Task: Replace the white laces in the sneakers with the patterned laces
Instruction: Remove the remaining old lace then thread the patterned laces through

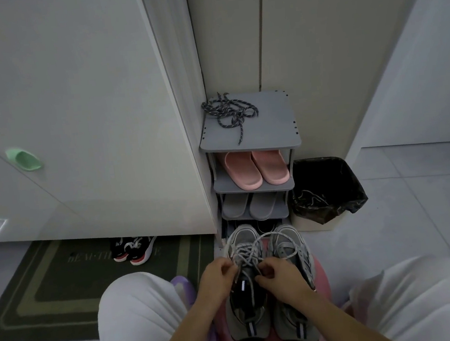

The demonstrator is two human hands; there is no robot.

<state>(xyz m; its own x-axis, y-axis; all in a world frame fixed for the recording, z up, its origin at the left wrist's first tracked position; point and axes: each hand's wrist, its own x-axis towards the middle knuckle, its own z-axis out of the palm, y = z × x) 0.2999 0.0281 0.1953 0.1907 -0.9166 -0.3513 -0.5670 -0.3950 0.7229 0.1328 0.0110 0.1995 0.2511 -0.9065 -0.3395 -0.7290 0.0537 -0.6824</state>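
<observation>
Two grey sneakers stand side by side on a pink stool (pixel 321 274) between my knees, toes pointing away. On the left sneaker (pixel 243 240) the white laces (pixel 247 252) are loose and looped. My left hand (pixel 217 275) pinches a lace at that shoe's left side. My right hand (pixel 275 274) pinches a lace near its tongue, and a long white loop arcs from there over the right sneaker (pixel 289 237). The dark patterned laces (pixel 229 113) lie in a tangle on top of the grey shoe rack (pixel 272 126) ahead.
The rack holds pink slippers (pixel 257 169) and grey slippers (pixel 251 205) on lower shelves. A bin with a black bag (pixel 328 187) stands to its right. A dark doormat (pixel 71 281) with black-and-red shoes (pixel 133 249) lies at the left, below a white door.
</observation>
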